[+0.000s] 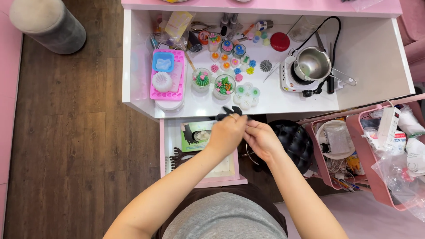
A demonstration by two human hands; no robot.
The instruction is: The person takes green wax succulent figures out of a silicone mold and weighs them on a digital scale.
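a small black flower-shaped piece point(230, 110) sits at the table point(376, 48) edge above the open pink drawer point(170, 150), pinched in the left hand point(226, 132), grip closed on it. the right hand point(262, 139) meets it, fingertips together. best worked slowly, pulling evenly, clear of the glass candle jars point(224, 86).

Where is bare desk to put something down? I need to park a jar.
Free: the white desk right of the hotplate and pot, and the strip between the candles and the hotplate. Crowded: the back left corner, around the pink tray, and the cart.
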